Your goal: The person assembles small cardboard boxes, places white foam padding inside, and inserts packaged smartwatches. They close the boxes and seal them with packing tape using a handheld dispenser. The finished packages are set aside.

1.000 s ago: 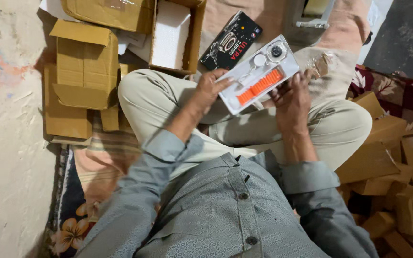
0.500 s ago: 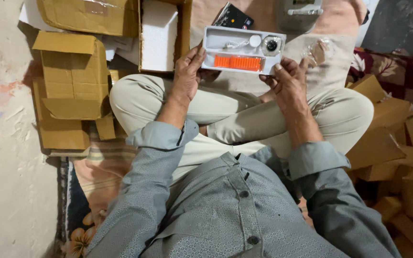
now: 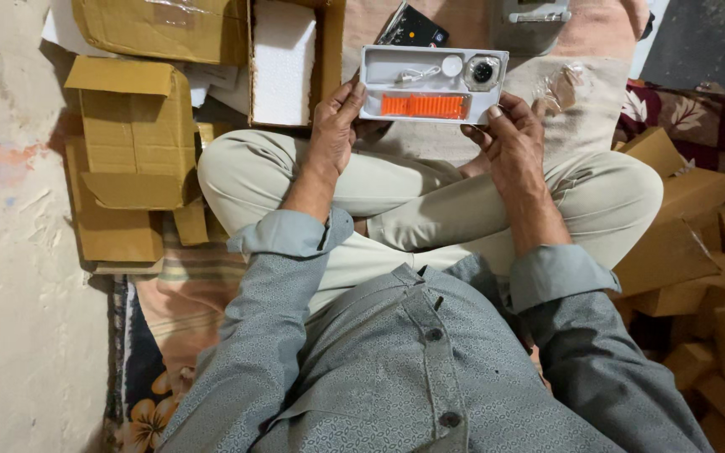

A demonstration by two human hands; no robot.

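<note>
Two hands, left hand [image 3: 335, 126] and right hand [image 3: 511, 138], fingers closed on white tray [image 3: 432, 83] ends; orange strap [image 3: 425, 106] inside.

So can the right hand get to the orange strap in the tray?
Probably yes. The right hand already grips the white tray at its corner, the orange strap lies uncovered beside its fingers, and nothing sits between them.

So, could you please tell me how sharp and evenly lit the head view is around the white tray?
Head view: the white tray and both hands, left hand and right hand, look sharp; light is soft and even, with no glare; the brown boxes at lower right sit in dimmer shadow.
</note>
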